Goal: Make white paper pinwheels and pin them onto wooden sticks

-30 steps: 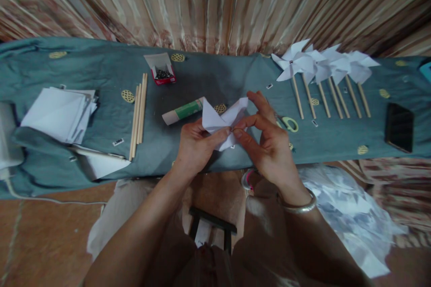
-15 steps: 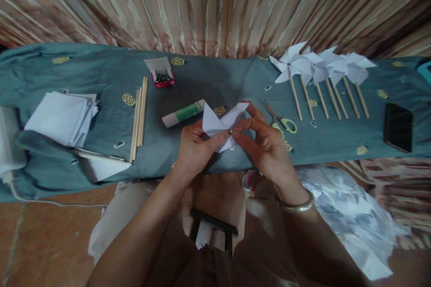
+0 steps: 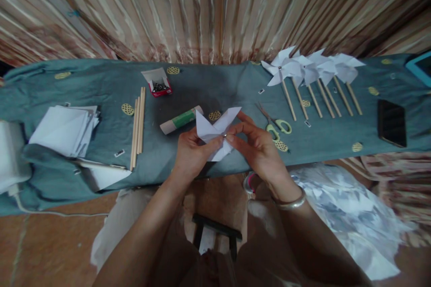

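My left hand (image 3: 190, 154) and my right hand (image 3: 259, 145) both pinch the middle of a folded white paper pinwheel head (image 3: 215, 130), held just above the front edge of the teal-covered table (image 3: 222, 85). A small metal pin shows at the pinch point between my thumbs. Just behind the paper lies a green and white glue stick (image 3: 180, 119). Scissors with pale green handles (image 3: 276, 124) lie right of my right hand.
Several finished white pinwheels on wooden sticks (image 3: 310, 76) lie at the back right. Bare wooden sticks (image 3: 138, 121), a red pin box (image 3: 159, 85) and a stack of white paper squares (image 3: 63, 125) are on the left. A black phone (image 3: 390, 122) lies far right.
The view has shifted so the table sits a little lower and left. My right fingers have closed in on the pinwheel's centre; both hands keep hold of it.
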A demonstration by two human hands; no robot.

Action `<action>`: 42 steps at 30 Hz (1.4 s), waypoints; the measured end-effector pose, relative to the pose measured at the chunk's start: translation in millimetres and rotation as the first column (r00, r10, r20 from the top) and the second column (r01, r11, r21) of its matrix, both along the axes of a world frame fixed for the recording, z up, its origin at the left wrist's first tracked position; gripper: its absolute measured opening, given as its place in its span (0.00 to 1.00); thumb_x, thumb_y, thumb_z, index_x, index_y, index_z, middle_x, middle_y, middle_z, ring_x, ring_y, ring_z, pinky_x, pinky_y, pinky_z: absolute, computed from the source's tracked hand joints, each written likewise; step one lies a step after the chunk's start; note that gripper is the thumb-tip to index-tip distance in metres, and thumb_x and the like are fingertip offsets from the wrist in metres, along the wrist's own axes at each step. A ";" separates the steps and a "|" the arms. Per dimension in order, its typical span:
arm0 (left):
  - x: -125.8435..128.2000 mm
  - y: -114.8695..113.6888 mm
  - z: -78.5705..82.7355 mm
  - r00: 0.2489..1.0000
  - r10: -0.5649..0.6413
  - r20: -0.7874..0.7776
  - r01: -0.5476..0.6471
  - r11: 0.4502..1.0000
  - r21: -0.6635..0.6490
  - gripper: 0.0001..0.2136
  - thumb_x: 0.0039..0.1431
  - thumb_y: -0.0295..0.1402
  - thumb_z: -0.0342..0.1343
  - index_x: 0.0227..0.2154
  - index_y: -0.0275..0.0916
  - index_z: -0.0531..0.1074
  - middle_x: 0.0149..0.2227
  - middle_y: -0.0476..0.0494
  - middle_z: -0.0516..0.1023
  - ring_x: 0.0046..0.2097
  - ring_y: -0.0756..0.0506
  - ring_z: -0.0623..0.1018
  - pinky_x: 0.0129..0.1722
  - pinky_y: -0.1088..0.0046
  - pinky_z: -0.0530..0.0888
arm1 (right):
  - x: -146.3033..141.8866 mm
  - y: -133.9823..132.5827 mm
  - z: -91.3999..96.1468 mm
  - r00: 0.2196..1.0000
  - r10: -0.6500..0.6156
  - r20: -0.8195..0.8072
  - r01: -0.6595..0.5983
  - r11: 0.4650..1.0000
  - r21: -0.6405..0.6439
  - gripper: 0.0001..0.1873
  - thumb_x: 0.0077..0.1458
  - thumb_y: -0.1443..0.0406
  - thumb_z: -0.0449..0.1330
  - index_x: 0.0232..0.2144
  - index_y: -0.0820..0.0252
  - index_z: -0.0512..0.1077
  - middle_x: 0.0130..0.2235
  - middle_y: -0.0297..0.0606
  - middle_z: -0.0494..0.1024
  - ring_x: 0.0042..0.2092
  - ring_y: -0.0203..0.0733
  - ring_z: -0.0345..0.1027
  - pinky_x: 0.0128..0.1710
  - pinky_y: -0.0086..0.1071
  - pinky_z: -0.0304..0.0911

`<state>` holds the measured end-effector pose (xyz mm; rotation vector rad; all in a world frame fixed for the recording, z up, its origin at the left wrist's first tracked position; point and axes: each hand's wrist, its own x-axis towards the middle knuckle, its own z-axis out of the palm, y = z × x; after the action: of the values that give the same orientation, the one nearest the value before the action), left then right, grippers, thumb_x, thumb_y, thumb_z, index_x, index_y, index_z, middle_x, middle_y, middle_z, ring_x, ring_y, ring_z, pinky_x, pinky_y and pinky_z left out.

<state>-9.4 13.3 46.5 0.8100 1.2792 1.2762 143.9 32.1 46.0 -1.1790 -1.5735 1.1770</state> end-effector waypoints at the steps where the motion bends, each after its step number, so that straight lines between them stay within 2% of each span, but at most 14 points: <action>1: 0.1 0.0 0.0 1.000 0.002 -0.001 -0.002 1.000 -0.004 0.07 0.40 0.34 0.69 0.25 0.39 0.80 0.28 0.48 0.83 0.30 0.47 0.78 0.32 0.72 0.73 | 0.0 0.0 0.0 1.000 -0.001 0.005 0.001 1.000 0.002 0.03 0.55 0.63 0.63 0.30 0.55 0.74 0.59 0.41 0.71 0.66 0.48 0.56 0.66 0.51 0.50; 7: 0.2 0.9 -3.1 1.000 0.021 0.002 -0.021 1.000 -0.014 0.06 0.39 0.33 0.69 0.24 0.40 0.81 0.27 0.49 0.82 0.29 0.47 0.77 0.31 0.72 0.73 | -1.0 -0.2 1.1 1.000 -0.007 0.012 0.006 0.999 0.039 0.03 0.55 0.64 0.63 0.29 0.55 0.74 0.59 0.41 0.72 0.64 0.48 0.60 0.64 0.49 0.54; 13: 2.5 1.6 -1.7 0.997 0.040 0.067 -0.035 0.996 -0.079 0.07 0.38 0.33 0.69 0.24 0.39 0.80 0.26 0.49 0.82 0.27 0.49 0.76 0.30 0.73 0.72 | -2.6 -2.9 7.1 0.998 -0.025 0.066 0.021 0.997 0.069 0.02 0.55 0.64 0.62 0.30 0.55 0.74 0.61 0.41 0.68 0.65 0.49 0.59 0.65 0.50 0.53; 18: 3.2 5.2 -4.3 0.983 0.145 0.112 -0.128 0.981 -0.145 0.09 0.37 0.32 0.69 0.25 0.37 0.80 0.27 0.48 0.82 0.27 0.48 0.77 0.31 0.72 0.73 | 11.3 2.5 11.4 0.994 -0.066 0.091 0.054 0.990 0.134 0.02 0.56 0.64 0.61 0.31 0.53 0.74 0.62 0.37 0.68 0.67 0.50 0.56 0.66 0.54 0.49; 21: 1.4 7.1 -7.8 0.965 0.191 0.181 -0.163 0.974 -0.156 0.09 0.36 0.32 0.69 0.25 0.37 0.79 0.27 0.48 0.82 0.28 0.48 0.78 0.32 0.72 0.74 | 26.1 10.2 -2.2 0.944 -0.188 0.270 0.120 0.961 0.249 0.03 0.55 0.65 0.61 0.30 0.55 0.74 0.62 0.39 0.68 0.67 0.54 0.55 0.66 0.58 0.46; 24: -0.4 7.2 -9.8 0.957 0.188 0.219 -0.156 0.976 -0.153 0.09 0.36 0.32 0.69 0.25 0.38 0.79 0.28 0.48 0.82 0.29 0.49 0.78 0.33 0.73 0.74 | 35.6 14.6 -22.6 0.852 -0.217 0.477 0.059 0.944 0.325 0.03 0.54 0.66 0.60 0.28 0.58 0.74 0.61 0.44 0.68 0.68 0.58 0.50 0.65 0.62 0.46; 27: -0.4 6.2 -9.5 0.957 0.182 0.227 -0.148 0.976 -0.158 0.09 0.37 0.32 0.69 0.25 0.38 0.79 0.28 0.49 0.82 0.29 0.49 0.78 0.34 0.74 0.74 | 35.8 13.1 -29.2 0.807 -0.211 0.551 0.015 0.941 0.338 0.03 0.53 0.67 0.60 0.29 0.59 0.74 0.61 0.47 0.69 0.68 0.61 0.50 0.63 0.65 0.45; 31: 2.3 5.3 -7.5 0.953 0.174 0.249 -0.134 0.976 -0.170 0.08 0.37 0.32 0.69 0.25 0.38 0.79 0.28 0.48 0.82 0.29 0.49 0.78 0.33 0.74 0.74 | 25.0 5.2 -7.1 0.874 -0.256 0.412 0.092 0.922 0.377 0.04 0.56 0.64 0.61 0.36 0.55 0.75 0.62 0.42 0.68 0.68 0.55 0.52 0.65 0.59 0.48; 34: 4.4 5.1 -6.3 0.947 0.168 0.275 -0.121 0.976 -0.180 0.09 0.37 0.32 0.70 0.25 0.38 0.80 0.27 0.47 0.83 0.29 0.49 0.78 0.33 0.74 0.74 | 13.4 -1.8 8.8 0.934 -0.181 0.310 0.078 0.945 0.316 0.04 0.56 0.62 0.63 0.34 0.54 0.75 0.62 0.39 0.67 0.67 0.53 0.54 0.66 0.57 0.49; 38: 6.0 4.6 -5.6 0.947 0.147 0.286 -0.099 0.979 -0.177 0.09 0.37 0.31 0.70 0.25 0.38 0.80 0.28 0.48 0.83 0.28 0.49 0.78 0.33 0.74 0.74 | 2.8 -7.1 9.0 0.954 -0.117 0.276 0.043 0.964 0.261 0.04 0.54 0.61 0.65 0.31 0.54 0.74 0.63 0.40 0.66 0.68 0.53 0.51 0.66 0.55 0.49; 42: 7.3 3.6 -6.3 0.951 0.133 0.279 -0.086 0.981 -0.175 0.08 0.38 0.32 0.70 0.25 0.38 0.80 0.28 0.48 0.83 0.29 0.49 0.78 0.34 0.73 0.73 | 1.2 -8.2 4.5 0.958 -0.131 0.256 0.070 0.970 0.234 0.03 0.54 0.63 0.64 0.31 0.53 0.74 0.63 0.38 0.66 0.68 0.51 0.52 0.66 0.54 0.51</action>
<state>-2.1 16.9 40.2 0.4226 1.1828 1.3068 145.2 24.0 50.5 -1.2934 -1.7719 0.7731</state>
